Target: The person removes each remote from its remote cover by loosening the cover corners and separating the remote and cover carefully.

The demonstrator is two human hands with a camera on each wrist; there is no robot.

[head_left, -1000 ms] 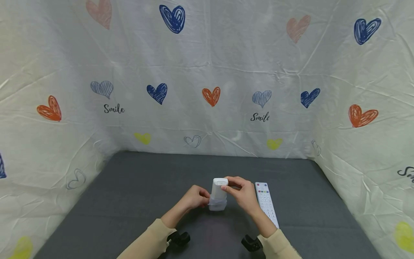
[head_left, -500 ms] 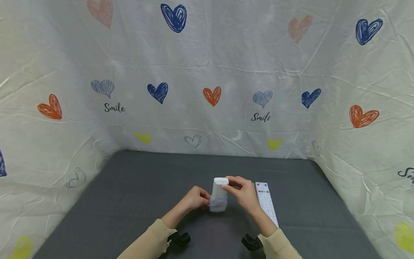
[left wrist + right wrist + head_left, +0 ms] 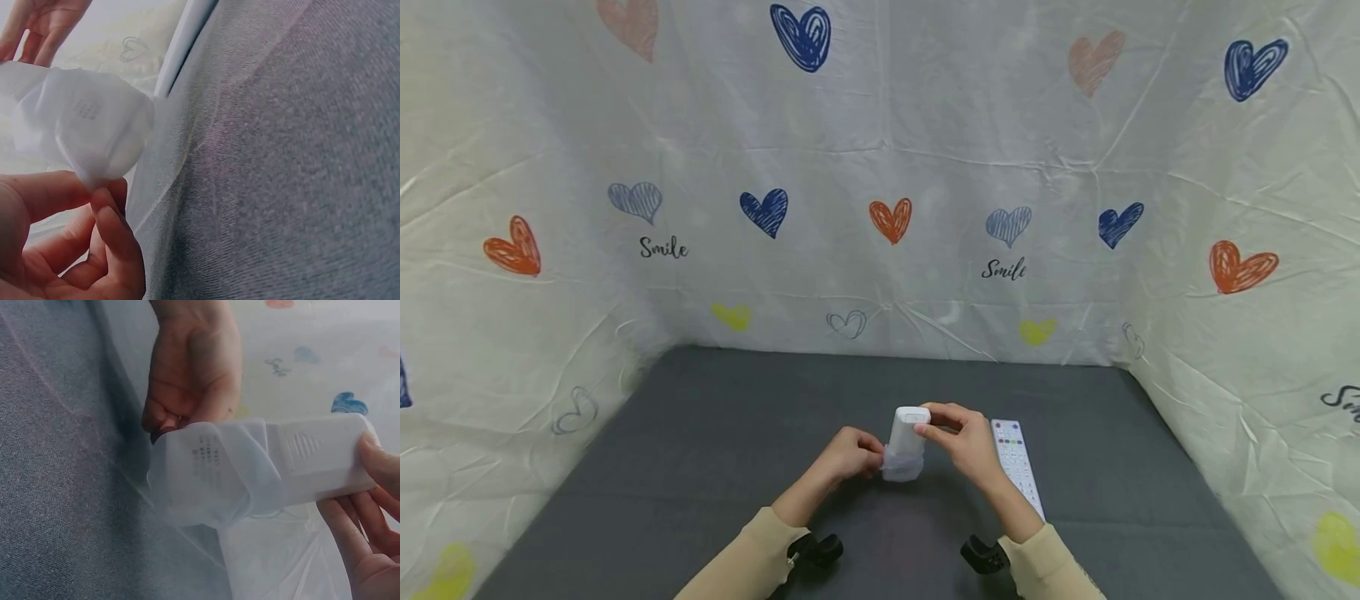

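1. My right hand (image 3: pixel 967 442) pinches the top of the white remote (image 3: pixel 908 427), upright above the desk (image 3: pixel 700 450).
2. My left hand (image 3: pixel 848 454) pinches the clear cover (image 3: pixel 901 465) round its lower end.
3. A second remote (image 3: pixel 1017 462) lies just right.

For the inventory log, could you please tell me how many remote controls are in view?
2: one white remote control held upright between both hands, its lower end in a translucent cover; another remote control lies flat on the grey table, right of the hands.

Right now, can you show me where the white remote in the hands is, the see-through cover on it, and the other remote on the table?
white remote (image 3: pixel 908 427), head view, on its bare upper back.
see-through cover (image 3: pixel 206 481), right wrist view, on its bunched middle.
other remote (image 3: pixel 1017 454), head view, on its button face.
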